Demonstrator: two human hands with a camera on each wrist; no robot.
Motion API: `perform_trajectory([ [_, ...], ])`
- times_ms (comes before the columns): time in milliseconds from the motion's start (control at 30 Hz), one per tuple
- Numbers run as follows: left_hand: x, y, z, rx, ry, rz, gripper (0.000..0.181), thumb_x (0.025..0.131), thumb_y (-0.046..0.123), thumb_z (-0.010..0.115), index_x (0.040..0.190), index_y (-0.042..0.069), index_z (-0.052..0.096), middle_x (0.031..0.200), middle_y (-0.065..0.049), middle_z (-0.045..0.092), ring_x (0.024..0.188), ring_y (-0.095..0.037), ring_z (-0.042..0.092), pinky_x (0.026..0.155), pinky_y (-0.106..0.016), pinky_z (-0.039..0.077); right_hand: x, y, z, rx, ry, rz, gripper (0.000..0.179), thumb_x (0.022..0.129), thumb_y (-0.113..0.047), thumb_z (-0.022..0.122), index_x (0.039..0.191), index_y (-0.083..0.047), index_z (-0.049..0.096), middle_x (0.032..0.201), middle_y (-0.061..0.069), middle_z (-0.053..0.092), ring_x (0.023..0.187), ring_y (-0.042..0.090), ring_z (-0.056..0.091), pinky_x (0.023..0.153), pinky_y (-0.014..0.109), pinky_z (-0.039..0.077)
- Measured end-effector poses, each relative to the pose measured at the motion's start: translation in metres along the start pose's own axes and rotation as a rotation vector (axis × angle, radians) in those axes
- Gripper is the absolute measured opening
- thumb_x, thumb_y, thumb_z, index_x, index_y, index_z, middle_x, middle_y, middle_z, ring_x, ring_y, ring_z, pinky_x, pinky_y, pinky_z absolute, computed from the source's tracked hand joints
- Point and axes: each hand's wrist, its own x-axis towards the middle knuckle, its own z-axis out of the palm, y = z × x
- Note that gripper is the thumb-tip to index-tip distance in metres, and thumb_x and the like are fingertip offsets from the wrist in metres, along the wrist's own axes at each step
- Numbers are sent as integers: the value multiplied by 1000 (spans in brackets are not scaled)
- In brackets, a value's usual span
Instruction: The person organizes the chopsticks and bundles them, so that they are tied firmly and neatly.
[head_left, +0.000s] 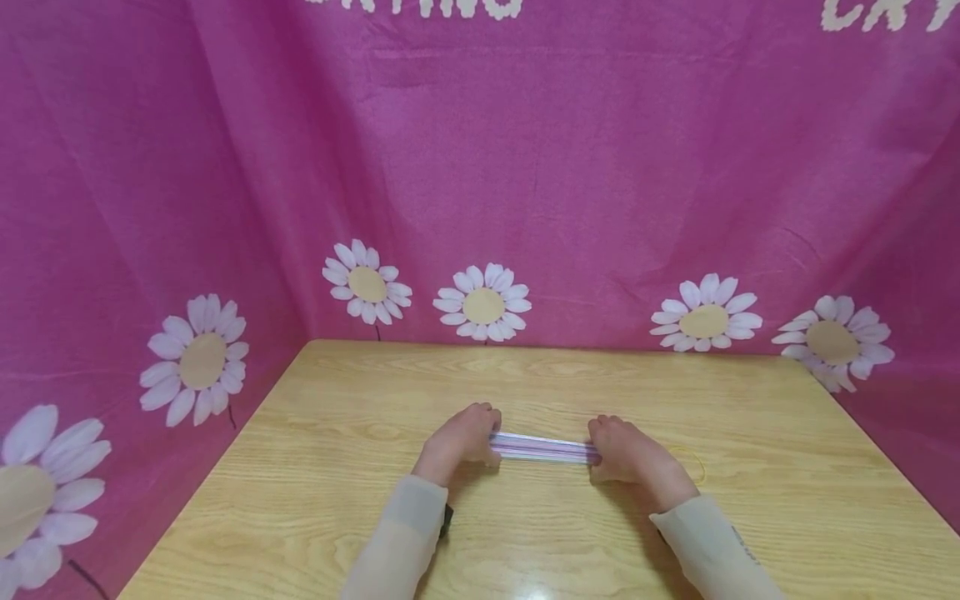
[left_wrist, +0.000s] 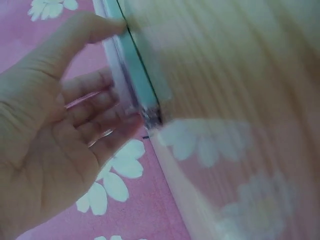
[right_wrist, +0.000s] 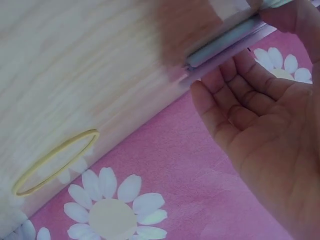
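Bundle: A sheaf of slim pastel strips (head_left: 545, 448), lavender, white and mint green, spans the gap between two hands, running lengthwise from one palm to the other; whether it touches the wood cannot be told.
Left hand: The left hand (head_left: 467, 435) grips one end of the sheaf, thumb against the mint-green side, fingers on the opposite side.
Right hand: The right hand (head_left: 628, 450) grips the other end, thumb likewise across from the curled fingers.
Yellow loop: A thin yellow band (right_wrist: 64, 144) lies just outside the right hand, on the side away from the sheaf.
Sleeves: Pale cuffs (head_left: 408, 517) cover both forearms behind the hands; small dark lettering marks the right one.
Tabletop: Light wood-grain table (head_left: 285, 500) stretches beneath and around both hands.
Backdrop: Magenta cloth (head_left: 562, 167) hangs beyond the hands, printed with white daisies (head_left: 483, 306), and pale lettering (head_left: 502, 8) at the top.
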Motion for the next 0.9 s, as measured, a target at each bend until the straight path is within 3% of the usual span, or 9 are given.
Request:
perform_trajectory([
  [200, 0, 0, 0, 1, 11, 11, 37, 72, 20, 84, 100, 9, 62, 90, 3, 54, 84, -12, 46, 80, -26, 47, 1, 1, 2, 4, 2, -5, 30, 65, -13, 73, 83, -5, 51, 78, 4, 50, 72, 18, 45, 70, 37, 44],
  [600, -3, 5, -2, 21, -38, 3, 39, 71, 23, 85, 97, 11, 59, 89, 3, 52, 83, -13, 46, 75, -25, 46, 2, -5, 3, -12, -36, 6, 31, 62, -13, 70, 85, -5, 50, 81, 7, 51, 75, 23, 48, 74, 42, 46],
  [733, -2, 6, -3, 65, -46, 24, 42, 71, 24, 84, 101, 11, 58, 92, 2, 52, 86, -13, 46, 79, -25, 47, 3, -6, 2, -26, -31, -25, 31, 65, -12, 70, 88, -6, 50, 81, 6, 52, 75, 22, 49, 73, 40, 46],
  [900, 1, 9, 0, 110, -66, 49, 31, 76, 16, 79, 99, 10, 59, 92, 1, 55, 84, -12, 46, 78, -25, 47, 4, -7, 5, 4, -68, -44, 22, 75, 0, 66, 88, -6, 49, 77, 5, 52, 69, 20, 49, 67, 38, 47],
])
